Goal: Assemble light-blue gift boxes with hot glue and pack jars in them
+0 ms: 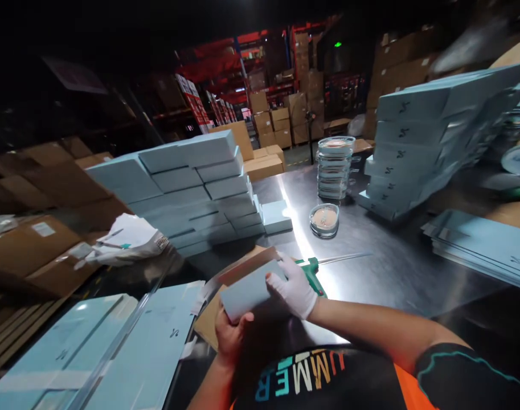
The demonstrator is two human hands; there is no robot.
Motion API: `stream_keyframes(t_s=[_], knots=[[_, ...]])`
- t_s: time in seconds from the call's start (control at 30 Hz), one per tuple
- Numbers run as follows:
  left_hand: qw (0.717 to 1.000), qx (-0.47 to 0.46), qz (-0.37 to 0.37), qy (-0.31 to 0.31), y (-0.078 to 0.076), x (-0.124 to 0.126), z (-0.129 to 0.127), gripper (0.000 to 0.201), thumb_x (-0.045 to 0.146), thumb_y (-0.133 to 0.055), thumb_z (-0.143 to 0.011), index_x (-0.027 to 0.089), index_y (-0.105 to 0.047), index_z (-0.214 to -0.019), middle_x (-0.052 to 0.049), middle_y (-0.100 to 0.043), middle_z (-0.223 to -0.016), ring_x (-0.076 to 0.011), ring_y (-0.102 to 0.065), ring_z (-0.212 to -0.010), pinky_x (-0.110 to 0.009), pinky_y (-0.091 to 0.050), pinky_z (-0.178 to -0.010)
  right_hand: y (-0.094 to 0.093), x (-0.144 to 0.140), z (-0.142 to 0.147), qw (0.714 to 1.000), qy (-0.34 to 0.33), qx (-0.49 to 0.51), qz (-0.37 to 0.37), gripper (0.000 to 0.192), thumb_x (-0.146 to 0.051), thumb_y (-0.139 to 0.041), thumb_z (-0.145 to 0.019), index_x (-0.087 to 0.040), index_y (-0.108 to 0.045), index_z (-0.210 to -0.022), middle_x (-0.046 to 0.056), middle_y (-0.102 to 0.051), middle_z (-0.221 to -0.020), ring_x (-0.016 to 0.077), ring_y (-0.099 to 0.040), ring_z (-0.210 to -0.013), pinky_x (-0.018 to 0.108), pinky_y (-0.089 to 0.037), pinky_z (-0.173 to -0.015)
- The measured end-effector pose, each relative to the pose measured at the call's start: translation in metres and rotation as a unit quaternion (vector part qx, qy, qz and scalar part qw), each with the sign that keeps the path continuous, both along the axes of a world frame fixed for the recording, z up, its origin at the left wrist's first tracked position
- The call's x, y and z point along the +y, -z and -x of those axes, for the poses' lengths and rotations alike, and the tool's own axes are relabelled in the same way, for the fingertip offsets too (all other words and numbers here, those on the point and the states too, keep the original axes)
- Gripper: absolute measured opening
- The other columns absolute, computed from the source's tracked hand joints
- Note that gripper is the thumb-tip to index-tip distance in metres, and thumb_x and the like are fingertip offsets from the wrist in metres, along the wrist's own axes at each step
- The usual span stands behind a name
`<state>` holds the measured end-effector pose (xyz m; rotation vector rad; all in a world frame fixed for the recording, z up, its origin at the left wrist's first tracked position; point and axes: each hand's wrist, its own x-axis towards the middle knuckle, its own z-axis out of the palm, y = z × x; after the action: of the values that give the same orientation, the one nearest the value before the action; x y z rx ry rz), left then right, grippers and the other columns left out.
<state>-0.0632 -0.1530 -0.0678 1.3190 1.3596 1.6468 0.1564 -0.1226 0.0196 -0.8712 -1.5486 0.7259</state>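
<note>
While gripped by both hands, a pale blue box is held flat above the bench.
It is plain, matte, rectangular; left hand and gloved right hand are clamped on it.

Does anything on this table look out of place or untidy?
Yes. One round dish sits alone on the metal table, apart from the neat stack of dishes. Crumpled papers lie loose beside the stack of blue boxes. The left hand is bare; the right hand wears a glove.
</note>
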Motion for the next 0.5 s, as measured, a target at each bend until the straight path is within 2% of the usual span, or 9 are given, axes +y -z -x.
stream_keyframes(t_s=[0.07,0.13,0.23,0.3,0.33,0.4,0.47,0.5], knots=[[0.999,-0.017,-0.034,-0.039,0.000,0.001,-0.005,0.098,0.088,-0.094,-0.059,0.027,-0.073,-0.132,-0.014,-0.077,-0.124,-0.0393,-0.077,-0.112,-0.047,-0.069,-0.089,-0.002,0.007,0.007,0.998,0.054,0.010,0.005,0.036,-0.024,-0.064,-0.093,-0.022,-0.077,-0.126,0.014,-0.076,-0.141,0.0333,-0.072,-0.136,0.052,-0.055,-0.125],[0.998,-0.002,-0.054,-0.024,-0.005,0.003,-0.009,0.098,0.087,-0.096,-0.058,0.028,-0.073,-0.132,-0.015,-0.073,-0.136,-0.0409,-0.071,-0.132,-0.047,-0.066,-0.102,0.002,0.014,0.004,0.997,0.073,0.015,0.006,0.047,-0.016,-0.059,-0.087,-0.024,-0.071,-0.131,0.013,-0.075,-0.143,0.0310,-0.070,-0.138,0.051,-0.053,-0.127],[0.996,0.060,-0.045,0.051,-0.019,0.010,-0.012,0.076,0.079,-0.101,-0.058,0.026,-0.082,-0.109,-0.015,-0.076,-0.124,-0.0439,-0.066,-0.139,-0.055,-0.058,-0.119,0.008,0.022,-0.018,0.996,0.083,0.004,0.020,0.047,-0.019,-0.055,-0.090,-0.025,-0.065,-0.136,0.010,-0.075,-0.140,0.0265,-0.073,-0.132,0.046,-0.057,-0.121],[0.994,0.070,-0.047,0.063,-0.029,0.013,-0.013,0.071,0.076,-0.103,-0.057,0.026,-0.084,-0.103,-0.013,-0.077,-0.115,-0.0441,-0.066,-0.137,-0.058,-0.051,-0.125,0.009,0.026,-0.041,0.991,0.097,-0.073,0.055,0.043,-0.028,-0.053,-0.100,-0.021,-0.063,-0.142,0.015,-0.074,-0.141,0.0262,-0.074,-0.124,0.045,-0.060,-0.113],[0.995,0.063,-0.054,0.052,-0.033,0.015,-0.012,0.071,0.076,-0.103,-0.056,0.026,-0.084,-0.103,-0.012,-0.077,-0.113,-0.0435,-0.065,-0.137,-0.058,-0.049,-0.126,0.010,0.028,-0.053,0.980,0.108,-0.143,0.085,0.043,-0.034,-0.052,-0.104,-0.019,-0.063,-0.143,0.017,-0.073,-0.142,0.0271,-0.074,-0.122,0.045,-0.060,-0.111],[0.996,0.048,-0.071,0.014,-0.039,0.017,-0.011,0.072,0.076,-0.103,-0.057,0.027,-0.084,-0.106,-0.010,-0.076,-0.112,-0.0414,-0.065,-0.134,-0.055,-0.047,-0.127,0.013,0.032,-0.074,0.931,0.125,-0.304,0.158,0.042,-0.043,-0.061,-0.104,-0.018,-0.070,-0.137,0.019,-0.076,-0.135,0.0309,-0.075,-0.118,0.046,-0.059,-0.107],[0.996,0.040,-0.083,-0.013,-0.041,0.020,-0.011,0.072,0.079,-0.100,-0.059,0.027,-0.084,-0.107,-0.010,-0.075,-0.111,-0.0387,-0.067,-0.127,-0.051,-0.049,-0.122,0.020,0.035,-0.088,0.883,0.122,-0.395,0.223,0.046,-0.045,-0.079,-0.091,-0.016,-0.075,-0.127,0.019,-0.082,-0.111,0.0350,-0.079,-0.101,0.047,-0.060,-0.094],[0.995,0.039,-0.087,-0.018,-0.042,0.021,-0.010,0.073,0.082,-0.098,-0.060,0.026,-0.084,-0.107,-0.010,-0.075,-0.109,-0.0374,-0.068,-0.122,-0.050,-0.050,-0.119,0.025,0.036,-0.091,0.869,0.119,-0.413,0.246,0.053,-0.042,-0.086,-0.083,-0.014,-0.076,-0.128,0.018,-0.082,-0.100,0.0360,-0.079,-0.091,0.047,-0.061,-0.087]])
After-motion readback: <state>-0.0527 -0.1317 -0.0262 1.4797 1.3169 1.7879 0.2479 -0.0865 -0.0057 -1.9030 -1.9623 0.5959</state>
